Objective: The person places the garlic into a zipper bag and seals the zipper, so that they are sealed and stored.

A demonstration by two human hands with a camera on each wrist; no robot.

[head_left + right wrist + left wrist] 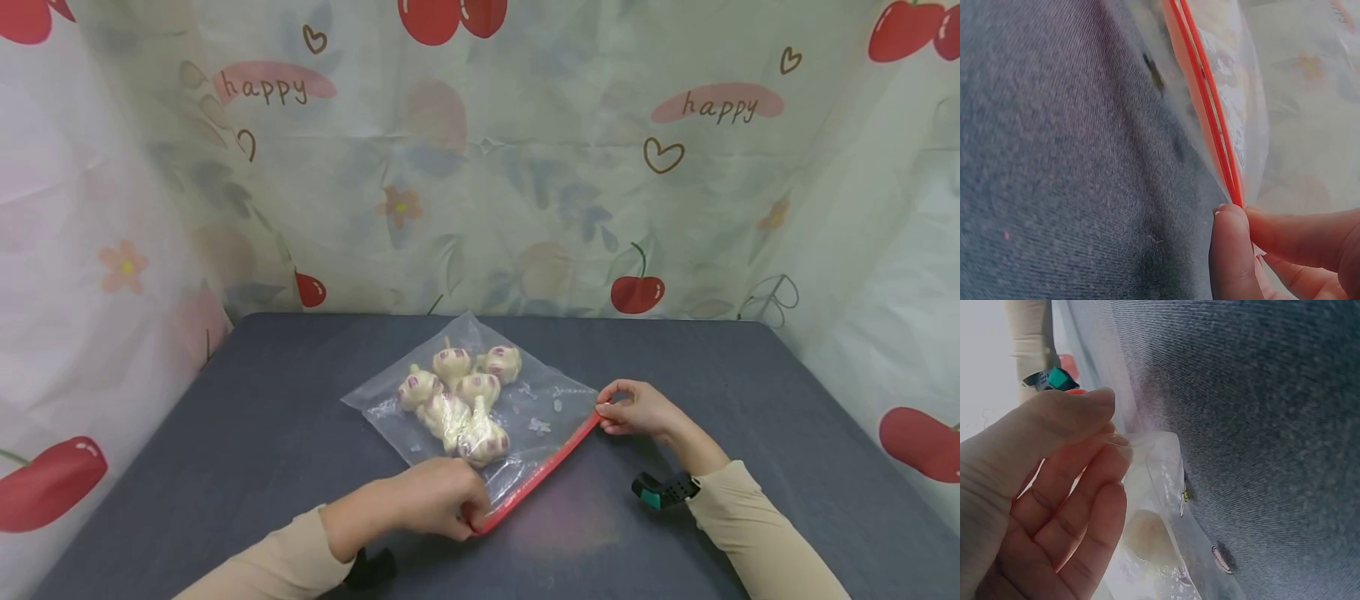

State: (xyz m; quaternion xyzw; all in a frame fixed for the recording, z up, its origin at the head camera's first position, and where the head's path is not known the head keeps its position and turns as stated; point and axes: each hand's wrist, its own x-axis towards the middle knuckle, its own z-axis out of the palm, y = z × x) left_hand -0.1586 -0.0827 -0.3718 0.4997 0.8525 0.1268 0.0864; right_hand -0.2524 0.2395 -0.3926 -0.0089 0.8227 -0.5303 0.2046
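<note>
A clear zip bag (525,400) with a red zip strip (543,469) lies slantwise on the dark table, several garlic bulbs (480,387) inside it. Small pale flakes of skin (539,426) are scattered in the bag near the strip. My left hand (442,497) pinches the near end of the strip between thumb and fingers. At the far right end, my right hand (633,408) pinches the other corner. In the right wrist view the red strip (1207,94) shows as two lines, with a narrow gap between them that closes at my fingertips (1232,219).
The dark grey tabletop (262,433) spreads around the bag. Behind it hangs a printed cloth (510,208) with cherries and hearts, and more cloth closes in both sides. A dark band with a teal part (660,492) is on my right wrist.
</note>
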